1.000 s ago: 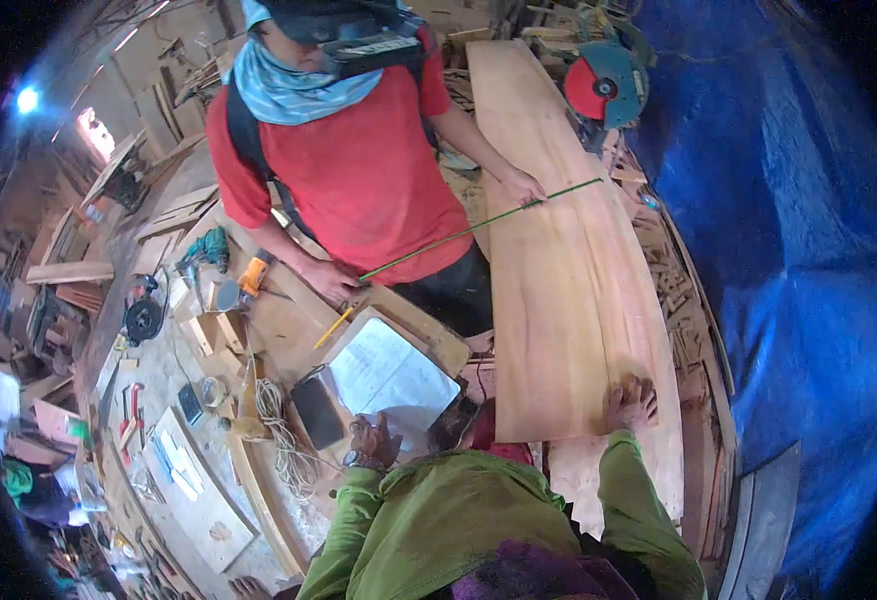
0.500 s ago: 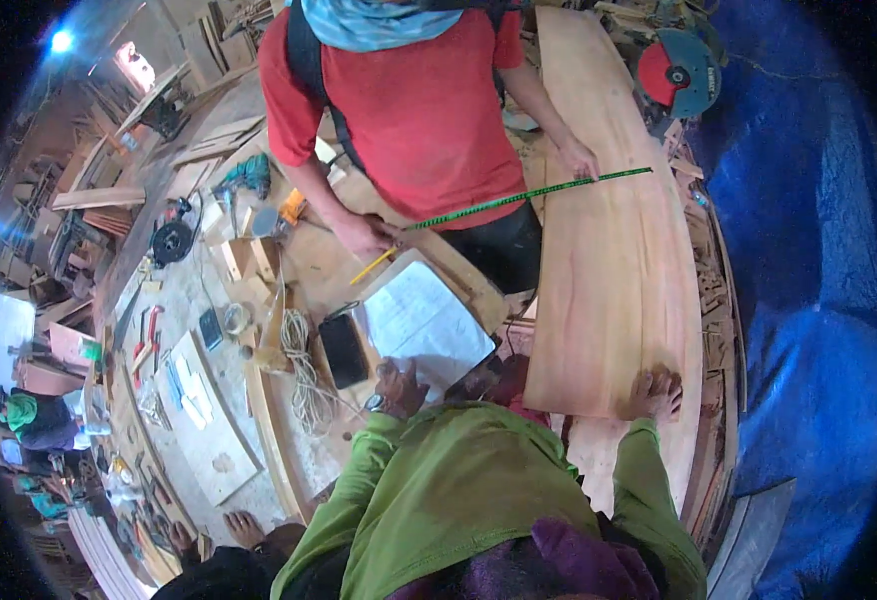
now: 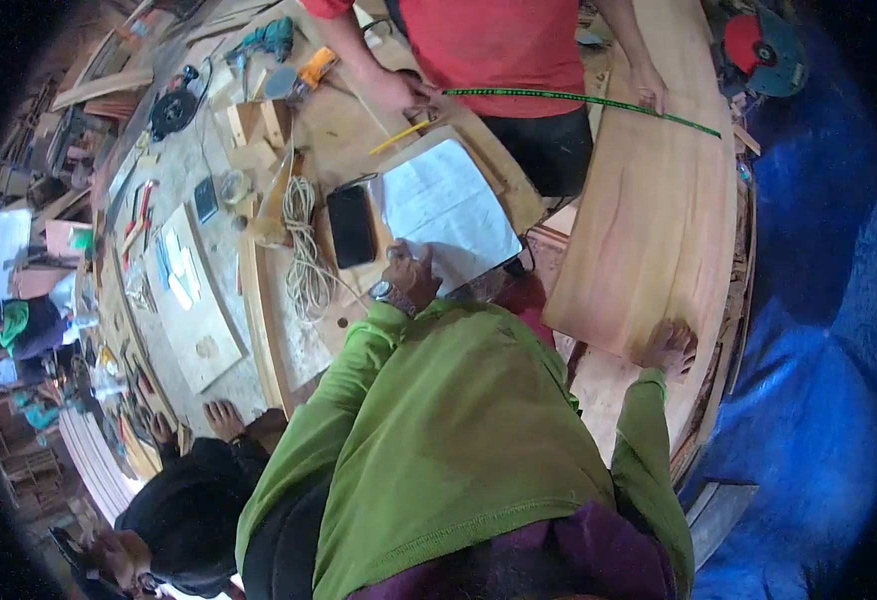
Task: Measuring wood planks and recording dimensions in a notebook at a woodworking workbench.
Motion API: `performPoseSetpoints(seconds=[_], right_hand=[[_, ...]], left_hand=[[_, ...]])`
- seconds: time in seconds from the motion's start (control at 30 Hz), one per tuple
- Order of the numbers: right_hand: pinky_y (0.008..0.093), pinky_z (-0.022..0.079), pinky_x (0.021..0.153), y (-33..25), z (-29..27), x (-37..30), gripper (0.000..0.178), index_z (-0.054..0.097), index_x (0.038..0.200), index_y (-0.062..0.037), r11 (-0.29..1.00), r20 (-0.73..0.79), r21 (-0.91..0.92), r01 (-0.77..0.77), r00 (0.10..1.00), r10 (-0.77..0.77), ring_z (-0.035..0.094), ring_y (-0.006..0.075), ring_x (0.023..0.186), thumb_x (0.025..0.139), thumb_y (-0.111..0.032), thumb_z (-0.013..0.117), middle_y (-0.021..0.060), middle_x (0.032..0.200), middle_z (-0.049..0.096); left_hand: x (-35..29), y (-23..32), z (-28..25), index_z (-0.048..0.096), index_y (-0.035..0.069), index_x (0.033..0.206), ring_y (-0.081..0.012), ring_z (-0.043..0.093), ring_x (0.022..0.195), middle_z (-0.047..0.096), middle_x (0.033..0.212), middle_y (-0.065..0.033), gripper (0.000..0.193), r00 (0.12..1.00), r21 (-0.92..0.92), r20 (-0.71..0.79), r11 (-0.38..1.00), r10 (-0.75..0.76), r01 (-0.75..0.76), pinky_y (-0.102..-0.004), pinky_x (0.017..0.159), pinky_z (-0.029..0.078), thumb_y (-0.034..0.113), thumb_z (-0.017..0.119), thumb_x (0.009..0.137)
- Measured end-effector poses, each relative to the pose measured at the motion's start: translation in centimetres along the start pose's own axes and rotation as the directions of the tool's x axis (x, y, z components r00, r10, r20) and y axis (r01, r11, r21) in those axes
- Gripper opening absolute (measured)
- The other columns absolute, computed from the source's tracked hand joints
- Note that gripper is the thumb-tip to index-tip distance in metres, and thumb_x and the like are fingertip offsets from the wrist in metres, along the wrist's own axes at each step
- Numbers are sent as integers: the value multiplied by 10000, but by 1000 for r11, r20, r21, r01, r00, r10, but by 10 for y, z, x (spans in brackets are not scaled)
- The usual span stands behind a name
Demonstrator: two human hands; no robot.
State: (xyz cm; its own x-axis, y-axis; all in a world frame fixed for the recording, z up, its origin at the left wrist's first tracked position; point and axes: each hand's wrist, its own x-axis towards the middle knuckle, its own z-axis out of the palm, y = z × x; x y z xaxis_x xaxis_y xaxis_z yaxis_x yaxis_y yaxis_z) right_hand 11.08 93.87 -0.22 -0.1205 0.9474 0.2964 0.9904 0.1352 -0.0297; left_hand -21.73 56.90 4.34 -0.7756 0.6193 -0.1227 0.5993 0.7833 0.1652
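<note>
My left hand (image 3: 411, 276), a watch on its wrist, rests with fingers apart at the near edge of a white paper sheet (image 3: 449, 208) covered in faint lines. Beside it lies a black phone (image 3: 351, 226). My right hand (image 3: 669, 348) lies with spread fingers on the near end of a long wooden board (image 3: 649, 230). Across from me, a person in a red shirt (image 3: 494, 50) holds a green tape measure (image 3: 579, 98) stretched out over the board. A yellow pencil (image 3: 399, 137) shows by that person's left-side hand in the view.
Left of the phone are a coil of pale rope (image 3: 307, 250), wood blocks (image 3: 259, 122) and a light panel (image 3: 194, 330) with paper strips. A circular saw blade (image 3: 764, 55) stands far right, near a blue tarp (image 3: 809, 400). Someone in black (image 3: 194, 510) is at lower left.
My view has shifted, so the table and board sit higher in it. The tape measure now slopes down to the right. More of the person in black shows. My hands stay in place.
</note>
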Motion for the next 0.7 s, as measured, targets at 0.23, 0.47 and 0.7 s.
performPoseSetpoints(seconds=[0.23,0.47,0.7], right_hand=[[516,253,953,0,-3,-3,610,479,1200,-192,1000,-51,4,28,998,-27,356,296,1164,776,-622,394,45,1295,380],[512,299,909,-13,-23,-5,536,519,1157,-233,1000,-40,17,-17,999,18,379,282,1157,759,-584,447,7,1266,425],[514,266,945,12,29,2,847,404,1268,-196,981,158,-43,-188,968,193,289,308,1221,616,-735,455,76,1307,324]], left_hand=[[1,2,-7,440,117,1222,-474,402,1026,347,1165,-313,609,993,-29,102,998,-55,58,-504,719,468,337,627,686],[5,8,-10,415,114,1238,-484,379,1075,327,1194,-336,619,983,-83,153,990,-103,117,-525,755,453,341,627,703],[6,-9,-9,366,77,1268,-528,448,1013,331,1181,-408,645,956,-265,290,956,-46,127,-549,808,420,359,613,744]])
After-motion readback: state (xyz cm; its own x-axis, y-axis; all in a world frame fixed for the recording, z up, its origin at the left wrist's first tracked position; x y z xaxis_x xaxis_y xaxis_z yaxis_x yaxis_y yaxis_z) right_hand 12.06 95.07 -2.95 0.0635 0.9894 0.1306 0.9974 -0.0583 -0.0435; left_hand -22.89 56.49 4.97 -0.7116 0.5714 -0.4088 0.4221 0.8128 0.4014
